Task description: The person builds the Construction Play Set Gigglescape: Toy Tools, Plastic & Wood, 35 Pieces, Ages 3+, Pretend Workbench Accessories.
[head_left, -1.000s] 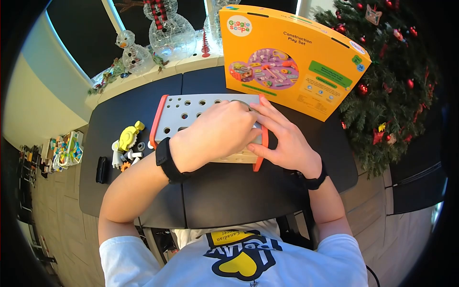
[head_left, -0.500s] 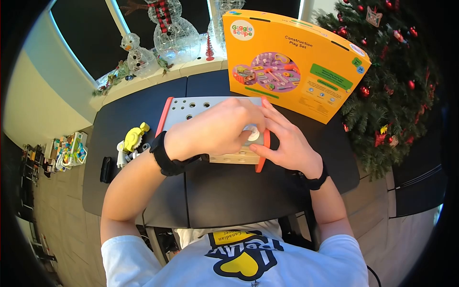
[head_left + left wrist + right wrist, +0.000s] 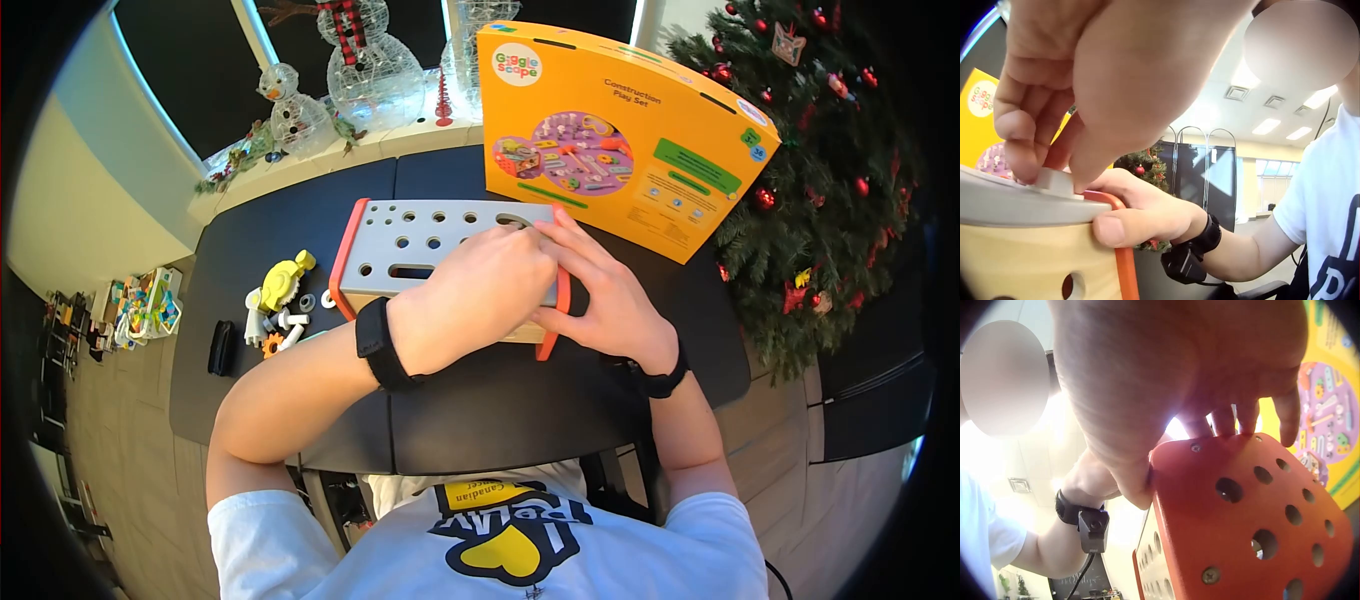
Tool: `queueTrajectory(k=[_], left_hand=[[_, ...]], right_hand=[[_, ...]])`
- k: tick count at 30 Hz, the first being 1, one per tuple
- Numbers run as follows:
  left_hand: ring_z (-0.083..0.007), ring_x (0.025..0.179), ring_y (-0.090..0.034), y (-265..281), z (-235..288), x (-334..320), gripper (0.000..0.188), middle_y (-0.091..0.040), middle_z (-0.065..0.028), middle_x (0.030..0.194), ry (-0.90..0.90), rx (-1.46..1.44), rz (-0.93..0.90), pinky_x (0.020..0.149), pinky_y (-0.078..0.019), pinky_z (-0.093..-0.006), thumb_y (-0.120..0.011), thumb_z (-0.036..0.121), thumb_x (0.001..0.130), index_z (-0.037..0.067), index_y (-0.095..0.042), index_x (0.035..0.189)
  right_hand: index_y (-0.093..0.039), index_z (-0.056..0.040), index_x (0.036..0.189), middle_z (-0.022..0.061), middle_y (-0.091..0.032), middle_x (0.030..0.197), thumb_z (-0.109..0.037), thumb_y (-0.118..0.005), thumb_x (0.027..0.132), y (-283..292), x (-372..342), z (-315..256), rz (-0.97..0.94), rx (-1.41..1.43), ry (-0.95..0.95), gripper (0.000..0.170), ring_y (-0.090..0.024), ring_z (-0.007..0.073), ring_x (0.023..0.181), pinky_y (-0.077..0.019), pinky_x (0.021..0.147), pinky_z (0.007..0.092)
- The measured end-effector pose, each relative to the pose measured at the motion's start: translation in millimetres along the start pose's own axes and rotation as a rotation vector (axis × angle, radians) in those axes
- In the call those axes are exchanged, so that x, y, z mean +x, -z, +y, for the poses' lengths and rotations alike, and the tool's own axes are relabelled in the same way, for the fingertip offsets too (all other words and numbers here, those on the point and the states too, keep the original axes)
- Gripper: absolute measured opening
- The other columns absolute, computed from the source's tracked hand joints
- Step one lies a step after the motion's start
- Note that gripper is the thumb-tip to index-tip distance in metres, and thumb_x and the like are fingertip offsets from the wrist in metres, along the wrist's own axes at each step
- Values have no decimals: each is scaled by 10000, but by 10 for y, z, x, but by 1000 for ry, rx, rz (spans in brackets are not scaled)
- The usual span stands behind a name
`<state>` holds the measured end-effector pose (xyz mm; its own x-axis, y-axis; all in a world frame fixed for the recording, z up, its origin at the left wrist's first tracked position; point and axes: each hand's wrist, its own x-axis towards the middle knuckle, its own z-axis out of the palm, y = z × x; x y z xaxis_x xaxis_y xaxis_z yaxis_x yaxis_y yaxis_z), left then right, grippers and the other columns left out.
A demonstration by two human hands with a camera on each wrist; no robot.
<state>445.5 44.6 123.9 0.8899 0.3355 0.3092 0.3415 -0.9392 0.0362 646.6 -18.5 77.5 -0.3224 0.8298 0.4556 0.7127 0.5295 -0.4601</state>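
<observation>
A toy workbench box (image 3: 385, 235) with a grey, hole-filled top, pale wooden sides and red end panels (image 3: 1241, 494) stands on the dark table. Over the top's right end, my left hand (image 3: 480, 280) pinches a white plastic piece, like a bolt head (image 3: 1055, 182), between thumb and fingers. In the head view that hand hides the piece. My right hand (image 3: 615, 300) grips the box's right end, its thumb (image 3: 1113, 230) at the front and its fingers over the red panel's top edge.
Left of the box lie a yellow toy saw (image 3: 282, 283), several white and grey pieces (image 3: 288, 322) and an orange gear (image 3: 272, 344). A black case (image 3: 222, 347) is near the left edge. Behind stands a yellow play set box (image 3: 640, 130), with a decorated tree (image 3: 800, 210) at right.
My left hand turned at the white piece, which showed beneath it half a second ago and is now covered in the head view. My right hand has stayed on the box's end.
</observation>
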Motion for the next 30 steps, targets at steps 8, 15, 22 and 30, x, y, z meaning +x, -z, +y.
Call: queueTrajectory(k=[8, 15, 22, 30], left_hand=[[-308, 1028, -645, -120, 68, -481, 309, -655, -122, 1060, 79, -57, 246, 889, -524, -438, -741, 159, 872, 26, -674, 1143], [-310, 1242, -614, -81, -82, -1267, 362, -672, -111, 1300, 254, -63, 395, 1022, -470, -436, -769, 102, 843, 63, -700, 1196], [-348, 1002, -695, 107, -658, -2226, 133, -748, -143, 1074, 687, 68, 598, 895, -556, -441, -732, 64, 876, 15, -762, 996], [-314, 1236, -568, -91, -1275, -3325, 267, -658, -93, 1284, 1035, 370, 201, 977, -475, -467, -794, 207, 817, 78, -806, 1050]], right_hand=[[-576, -106, 1469, 131, -440, 1620, -313, -879, 750, 157, -7, 108, -157, 0, 77, 808, -309, 333, 1569, -399, 1196, 455], [-615, -104, 1437, 112, -533, 1547, -560, -889, 677, 154, -16, 103, -160, -73, 87, 928, -377, 363, 1529, -395, 1196, 488], [-721, -77, 1278, 89, -673, 1371, -638, -876, 539, 71, -63, -116, -27, -270, 147, 941, -556, 349, 1364, -479, 1114, 476], [-731, -38, 1228, 90, -692, 1322, -630, -881, 545, -39, -104, -233, 76, -335, 159, 917, -592, 349, 1276, -502, 1065, 478]])
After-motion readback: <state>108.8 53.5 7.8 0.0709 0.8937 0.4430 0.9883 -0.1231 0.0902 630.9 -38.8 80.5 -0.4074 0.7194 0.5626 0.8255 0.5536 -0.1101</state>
